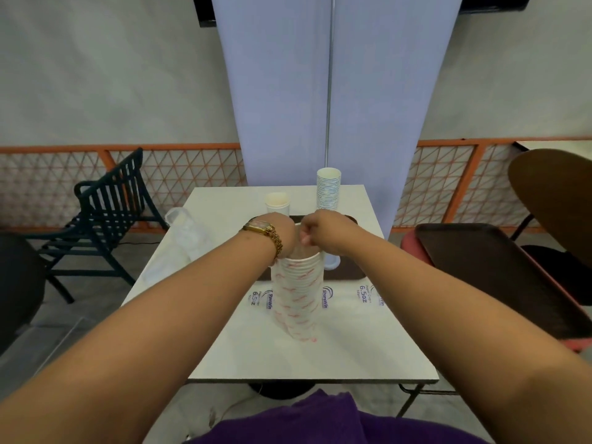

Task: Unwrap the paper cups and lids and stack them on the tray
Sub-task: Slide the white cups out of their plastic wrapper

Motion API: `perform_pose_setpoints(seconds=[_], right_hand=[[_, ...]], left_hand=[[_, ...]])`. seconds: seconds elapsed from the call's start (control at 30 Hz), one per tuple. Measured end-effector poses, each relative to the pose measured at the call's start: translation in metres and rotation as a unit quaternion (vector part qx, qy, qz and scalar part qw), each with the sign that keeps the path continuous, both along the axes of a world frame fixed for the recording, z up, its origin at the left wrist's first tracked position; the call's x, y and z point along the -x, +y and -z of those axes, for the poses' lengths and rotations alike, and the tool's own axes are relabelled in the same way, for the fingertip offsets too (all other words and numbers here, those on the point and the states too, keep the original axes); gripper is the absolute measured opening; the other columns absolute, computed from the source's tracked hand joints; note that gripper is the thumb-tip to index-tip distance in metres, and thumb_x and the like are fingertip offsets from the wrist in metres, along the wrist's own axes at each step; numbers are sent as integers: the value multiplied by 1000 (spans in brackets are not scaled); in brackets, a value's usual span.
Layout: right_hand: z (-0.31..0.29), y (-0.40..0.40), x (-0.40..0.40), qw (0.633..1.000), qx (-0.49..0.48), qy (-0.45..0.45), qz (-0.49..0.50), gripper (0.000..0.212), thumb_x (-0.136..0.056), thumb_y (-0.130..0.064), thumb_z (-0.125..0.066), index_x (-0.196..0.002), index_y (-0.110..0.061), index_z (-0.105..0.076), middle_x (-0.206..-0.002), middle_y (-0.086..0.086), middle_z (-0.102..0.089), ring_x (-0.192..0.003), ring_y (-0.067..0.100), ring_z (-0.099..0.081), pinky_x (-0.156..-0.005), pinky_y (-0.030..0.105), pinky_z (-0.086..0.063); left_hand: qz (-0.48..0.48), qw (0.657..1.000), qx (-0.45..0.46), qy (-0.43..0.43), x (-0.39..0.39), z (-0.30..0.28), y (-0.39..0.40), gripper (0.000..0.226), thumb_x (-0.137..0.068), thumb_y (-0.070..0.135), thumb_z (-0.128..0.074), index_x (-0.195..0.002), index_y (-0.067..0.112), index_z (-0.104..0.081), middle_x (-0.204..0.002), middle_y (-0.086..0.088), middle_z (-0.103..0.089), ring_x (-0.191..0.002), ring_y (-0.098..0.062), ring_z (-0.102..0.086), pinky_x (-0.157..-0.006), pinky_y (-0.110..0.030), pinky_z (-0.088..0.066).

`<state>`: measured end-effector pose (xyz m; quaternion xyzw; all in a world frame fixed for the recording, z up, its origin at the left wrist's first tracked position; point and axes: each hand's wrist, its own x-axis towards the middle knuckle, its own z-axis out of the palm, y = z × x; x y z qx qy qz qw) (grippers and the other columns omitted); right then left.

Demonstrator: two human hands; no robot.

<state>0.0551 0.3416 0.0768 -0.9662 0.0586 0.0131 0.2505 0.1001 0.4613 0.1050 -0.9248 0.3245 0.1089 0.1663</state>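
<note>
both my hands, left hand (282, 224) and right hand (315, 230), pinch the clear wrapper (302, 248) atop the red-printed cup stack (296, 299) standing on the worktop (336, 350), short of the tray (355, 274), to peel it.

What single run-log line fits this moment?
step: unwrapping | left hand, right hand: at top of red-printed cup stack | tray: behind

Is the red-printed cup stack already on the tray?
No. The red-printed cup stack stands on the table in front of the tray, both hands at its top.
</note>
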Motion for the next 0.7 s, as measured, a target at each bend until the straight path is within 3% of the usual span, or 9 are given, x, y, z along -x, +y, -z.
perform_pose_setpoints(seconds=[0.1,0.17,0.27,0.33,0.4,0.5,0.6,0.7], right_hand=[[3,-2,3,983,-167,-46,64,14,-92,-5,-56,-88,-17,-63,-88,-3,-61,-82,13,-53,-69,23,-44],[7,-4,2,938,-314,-64,131,22,-92,-3,-52,-81,-20,-59,-85,-2,-61,-81,16,-54,-75,32,-46],[13,-6,2,779,-571,-53,252,25,-93,-1,-49,-79,-16,-63,-85,6,-65,-85,28,-60,-82,40,-52],[13,-5,4,708,-639,-36,299,20,-91,0,-50,-82,-10,-65,-94,13,-67,-94,33,-64,-98,51,-50],[12,-2,4,695,-647,-38,311,19,-90,0,-50,-83,-10,-65,-98,15,-67,-95,33,-65,-100,56,-47],[11,1,4,698,-640,-54,317,21,-94,-5,-49,-85,-16,-65,-101,13,-69,-94,30,-66,-95,53,-52],[11,3,4,704,-636,-77,306,19,-97,-7,-51,-88,-17,-65,-102,13,-70,-97,30,-67,-87,48,-57],[12,7,11,728,-611,-109,290,11,-97,-14,-57,-93,-19,-67,-107,7,-70,-97,24,-66,-73,37,-56]], left_hand=[[-2,1000,2,-12,2,-1,1,23,-88,3,-57,-110,4,-60,-96,-10,-58,-97,-28,-61,-75,-32,-46],[-8,997,70,-37,-2,3,10,25,-91,5,-50,-113,7,-60,-103,-8,-59,-91,-27,-58,-74,-33,-47],[-38,968,249,-9,-9,14,23,19,-92,5,-44,-96,14,-60,-99,-5,-59,-78,-21,-54,-65,-28,-45],[-77,919,378,82,-11,20,30,16,-93,9,-46,-84,19,-55,-97,-2,-60,-75,-16,-54,-63,-26,-43],[-81,875,464,113,-6,24,33,9,-94,20,-52,-87,25,-55,-108,-1,-60,-85,-14,-56,-70,-27,-45],[-54,858,491,139,8,23,30,16,-93,27,-56,-103,20,-66,-131,-2,-53,-112,-16,-53,-92,-30,-43],[-60,873,453,168,17,21,24,42,-90,50,-56,-115,18,-68,-153,2,-34,-139,-18,-32,-114,-41,-29],[-47,917,391,57,13,24,22,38,-88,43,-57,-116,18,-67,-147,1,-40,-134,-20,-35,-110,-41,-34]])
